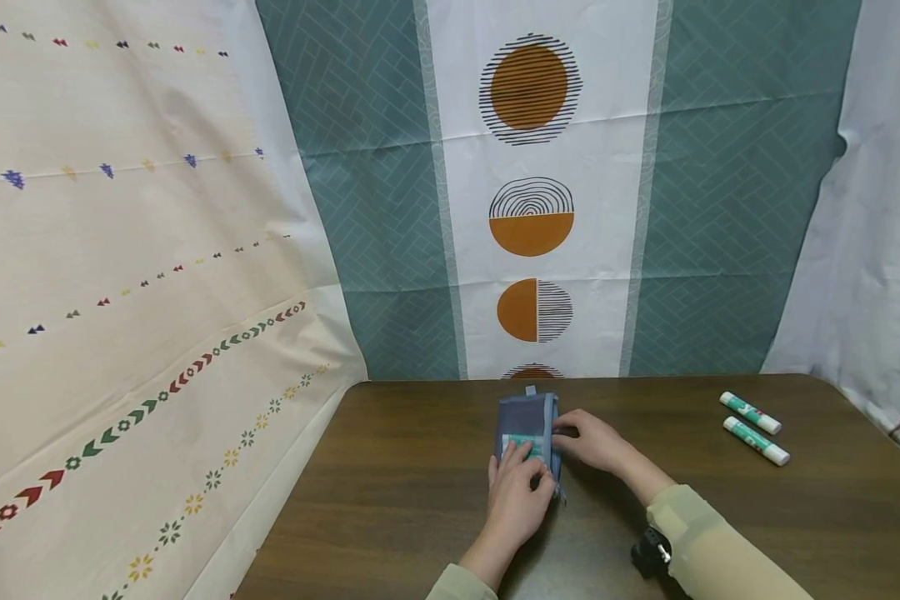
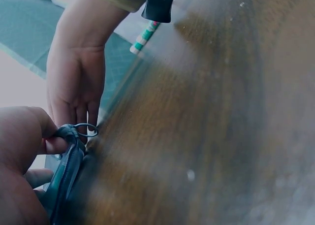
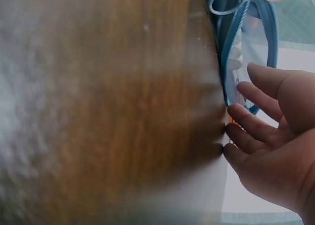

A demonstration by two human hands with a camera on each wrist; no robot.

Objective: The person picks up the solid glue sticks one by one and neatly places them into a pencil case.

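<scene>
A blue-grey zip pouch [image 1: 521, 410] with a see-through front lies on the table, and green-and-white glue sticks [image 1: 523, 443] show through it. My left hand [image 1: 513, 502] lies over its near end, thumb and finger pinching the corner by the zipper's ring pull [image 3: 224, 12]. The zipper side stands open in the right wrist view, with white stick ends [image 3: 235, 64] inside. At that opening is my right hand [image 1: 591, 440], its fingers loosely bent, thumb apart from them, holding nothing. In the right wrist view its lower fingertips [image 3: 230, 151] rest at the table surface.
Two more glue sticks, a farther one [image 1: 750, 412] and a nearer one [image 1: 756, 441], lie on the right of the brown wooden table [image 1: 390, 500]. Patterned cloths [image 1: 375, 208] hang behind the table and at its left. A black wrist device [image 1: 648, 554] sits at the right sleeve.
</scene>
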